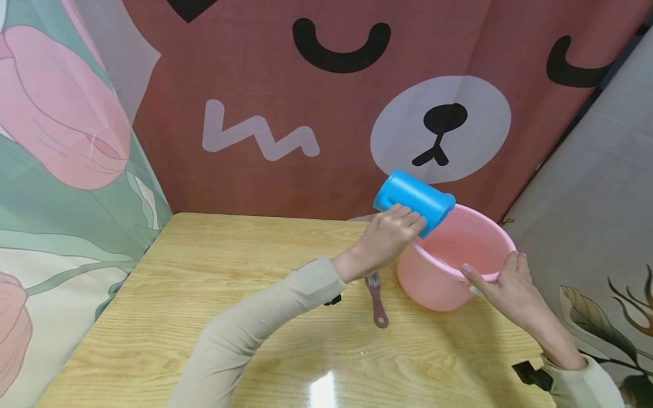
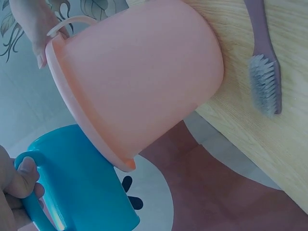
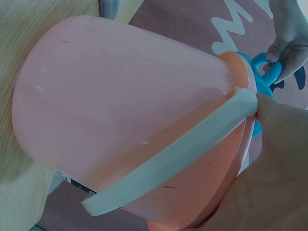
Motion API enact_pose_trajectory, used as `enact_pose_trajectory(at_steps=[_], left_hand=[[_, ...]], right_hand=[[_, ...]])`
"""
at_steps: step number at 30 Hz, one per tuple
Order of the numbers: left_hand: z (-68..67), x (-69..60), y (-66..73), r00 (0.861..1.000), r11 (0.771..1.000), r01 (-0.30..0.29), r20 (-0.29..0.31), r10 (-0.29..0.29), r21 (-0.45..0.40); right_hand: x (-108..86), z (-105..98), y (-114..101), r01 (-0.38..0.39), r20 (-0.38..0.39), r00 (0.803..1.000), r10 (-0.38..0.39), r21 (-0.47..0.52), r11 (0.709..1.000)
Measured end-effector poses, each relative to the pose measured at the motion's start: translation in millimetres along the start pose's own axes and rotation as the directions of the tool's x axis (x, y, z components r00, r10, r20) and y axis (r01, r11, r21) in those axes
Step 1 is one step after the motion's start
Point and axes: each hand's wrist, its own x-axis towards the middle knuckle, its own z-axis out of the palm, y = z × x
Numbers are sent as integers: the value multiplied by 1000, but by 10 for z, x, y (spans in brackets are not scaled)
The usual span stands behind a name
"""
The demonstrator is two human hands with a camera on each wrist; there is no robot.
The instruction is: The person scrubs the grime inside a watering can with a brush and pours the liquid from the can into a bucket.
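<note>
A blue jug [image 1: 415, 198] is tipped over the left rim of a pink bucket [image 1: 433, 283], its mouth toward the bucket. The left hand [image 1: 390, 235] grips the jug's handle; in the left wrist view the fingers of the left hand [image 2: 19, 192] curl round the handle of the blue jug [image 2: 82, 178]. On the bucket's right rim lies the right hand [image 1: 515, 292], thumb over the near edge and fingers along the outside. The right wrist view shows the bucket [image 3: 120, 96] with its white handle [image 3: 178, 159] hanging down the side. Whether liquid leaves the jug cannot be seen.
A brush with a purple handle [image 1: 377, 306] lies on the wooden table [image 1: 229, 272], left of the bucket. Printed curtains [image 1: 255, 68] hang behind the table and at both sides. Small black pieces show by both sleeves.
</note>
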Motion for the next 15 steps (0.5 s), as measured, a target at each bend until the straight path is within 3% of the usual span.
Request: enact_pose_trajectory(at_steps=[15], left_hand=[[-1,16,18,998,995,-66,30,64,73]], right_hand=[[-7,11,19,6,-11,1000,-6,8,1000]])
